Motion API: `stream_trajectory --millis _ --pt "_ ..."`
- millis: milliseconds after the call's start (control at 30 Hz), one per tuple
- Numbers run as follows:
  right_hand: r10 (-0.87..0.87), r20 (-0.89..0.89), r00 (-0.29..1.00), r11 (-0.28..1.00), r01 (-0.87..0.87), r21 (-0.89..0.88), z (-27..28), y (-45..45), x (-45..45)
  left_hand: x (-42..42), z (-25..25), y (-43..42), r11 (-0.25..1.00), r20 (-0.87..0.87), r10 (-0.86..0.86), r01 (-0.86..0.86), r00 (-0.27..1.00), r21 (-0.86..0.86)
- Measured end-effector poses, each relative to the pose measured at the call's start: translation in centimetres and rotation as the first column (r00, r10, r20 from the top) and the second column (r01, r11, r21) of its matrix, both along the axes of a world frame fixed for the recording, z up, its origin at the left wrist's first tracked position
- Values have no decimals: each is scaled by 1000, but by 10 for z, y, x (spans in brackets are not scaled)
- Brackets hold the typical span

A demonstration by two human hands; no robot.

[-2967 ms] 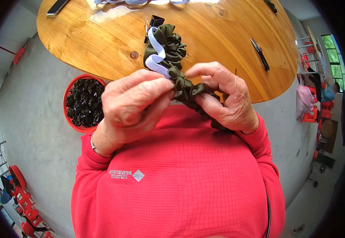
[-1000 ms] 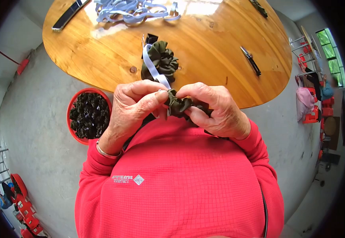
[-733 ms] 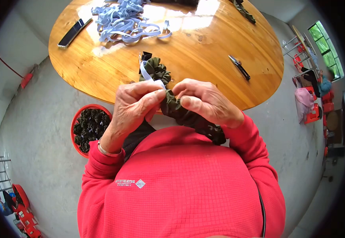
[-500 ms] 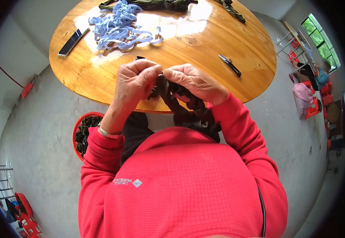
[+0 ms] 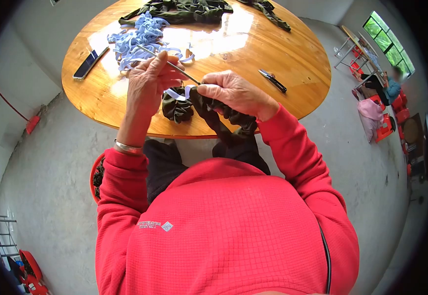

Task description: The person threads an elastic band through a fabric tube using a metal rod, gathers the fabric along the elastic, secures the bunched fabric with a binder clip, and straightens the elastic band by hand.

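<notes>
My left hand [image 5: 147,84] pinches a thin metal rod [image 5: 178,70], which slants down to the right toward my right thumb. My right hand [image 5: 236,93] is closed on gathered dark green fabric [image 5: 209,115] that hangs over the table's near edge. A short strip of light blue elastic band [image 5: 177,95] shows between the hands, next to the fabric. Below it, a bunched dark green piece [image 5: 178,110] sits at the table's edge. Whether the rod's lower tip is inside the fabric is hidden by my right hand.
On the round wooden table [image 5: 224,54] lie a heap of blue elastic [image 5: 135,42], a phone [image 5: 90,63], small black-handled snips [image 5: 273,81] and dark green garments [image 5: 189,11]. A red tub [image 5: 96,179] stands on the floor at left. Another person [image 5: 390,88] sits far right.
My hands have moved apart from fingertips touching. The metal rod now shows in my left hand, and the blue strip has come into view. The camera view has shifted slightly.
</notes>
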State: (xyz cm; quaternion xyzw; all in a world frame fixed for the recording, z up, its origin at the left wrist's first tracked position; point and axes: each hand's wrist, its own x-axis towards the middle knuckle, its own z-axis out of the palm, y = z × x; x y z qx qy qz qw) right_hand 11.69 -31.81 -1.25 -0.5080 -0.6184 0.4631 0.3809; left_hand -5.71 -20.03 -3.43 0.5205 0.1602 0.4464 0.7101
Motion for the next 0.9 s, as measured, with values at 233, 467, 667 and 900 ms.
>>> stream_trajectory --millis 233,467,667,900 --pt "38 -336 941 995 -66 -73 -7 11 7 21 27 11 953 235 55 19 970 -303" --pt "-17 -426 905 992 -39 -121 12 18 5 41 34 50 931 358 -6 136 934 -338" --pt "-43 -389 920 993 -5 -120 11 11 3 42 39 55 923 343 84 57 936 -380" --pt "28 -372 928 992 -71 -103 0 -8 8 36 25 74 879 410 183 39 893 -476"
